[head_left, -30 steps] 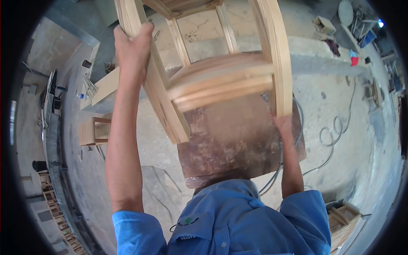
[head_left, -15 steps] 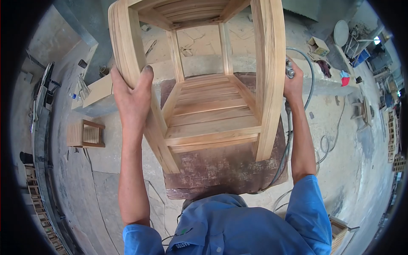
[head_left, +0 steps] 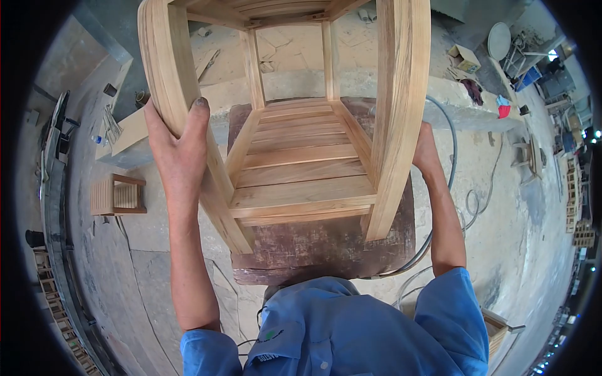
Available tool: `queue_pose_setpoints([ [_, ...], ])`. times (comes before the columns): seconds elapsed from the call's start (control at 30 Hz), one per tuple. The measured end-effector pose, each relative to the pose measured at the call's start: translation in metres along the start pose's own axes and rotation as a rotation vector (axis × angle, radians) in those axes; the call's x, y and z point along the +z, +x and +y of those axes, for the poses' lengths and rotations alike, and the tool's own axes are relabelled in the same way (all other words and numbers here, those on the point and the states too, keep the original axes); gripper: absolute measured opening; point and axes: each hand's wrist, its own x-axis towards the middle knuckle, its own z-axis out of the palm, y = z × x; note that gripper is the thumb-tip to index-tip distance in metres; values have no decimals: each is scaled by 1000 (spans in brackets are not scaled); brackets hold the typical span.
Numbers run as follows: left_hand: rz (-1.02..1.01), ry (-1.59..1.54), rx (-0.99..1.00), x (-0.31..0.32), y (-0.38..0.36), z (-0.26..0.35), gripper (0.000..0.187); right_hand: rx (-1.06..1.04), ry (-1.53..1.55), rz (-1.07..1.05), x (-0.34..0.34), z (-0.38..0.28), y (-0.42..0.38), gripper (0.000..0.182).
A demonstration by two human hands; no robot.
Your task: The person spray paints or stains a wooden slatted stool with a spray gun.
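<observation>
A slatted wooden chair frame (head_left: 304, 188) stands on a worn brown block (head_left: 313, 250) in front of me. My left hand (head_left: 179, 141) grips its left upright, thumb on the near face and fingers behind the wood. On the far side of the right upright is my right hand (head_left: 426, 147), its fingers hidden behind the wood. A grey-blue hose (head_left: 453, 138) curves beside that hand and runs down to the block's right edge. Whatever the right hand holds is out of sight.
A small slatted stool (head_left: 119, 194) sits on the floor at left. Beyond the block runs a low ledge (head_left: 476, 119) with a cardboard box (head_left: 464, 58) and cloths (head_left: 471, 91). More hose (head_left: 480, 210) lies on the right floor.
The chair's upper part has come nearer and looks larger. My right hand has slipped lower behind the right upright, and the metal tool seen in it before is now hidden.
</observation>
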Motion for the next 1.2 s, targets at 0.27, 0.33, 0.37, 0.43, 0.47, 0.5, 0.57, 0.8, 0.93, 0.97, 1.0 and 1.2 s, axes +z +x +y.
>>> queue_pose_setpoints([
  [0.27,-23,7,5,7,-9,4,49,-61,-16,76,-18,10,14,31],
  [0.33,-27,14,11,9,-12,4,49,-56,-57,219,-27,2,24,32],
  [0.37,-32,23,12,10,-14,4,49,-55,-54,224,-30,-2,28,32],
  [0.43,-38,14,11,9,-16,7,48,-67,122,340,-37,-13,33,34],
  [0.47,-42,7,3,10,-17,8,48,-64,124,347,-42,-20,34,34],
  [0.5,-45,9,8,11,-18,8,48,-7,161,361,-47,-29,34,29],
  [0.57,-36,-4,18,12,-22,8,47,48,203,374,-48,-27,36,25],
  [0.8,-69,-2,-5,13,-32,10,47,-88,305,294,-19,27,38,27],
  [0.93,-91,21,7,13,-26,14,46,102,522,168,5,-26,52,27],
  [0.97,-101,13,-5,13,-27,16,45,59,334,189,9,-41,53,33],
  [1.0,-112,8,-21,12,-26,17,44,61,340,188,15,-40,58,33],
  [1.2,-113,15,-26,10,-25,17,44,-235,204,249,36,-45,59,44],
])
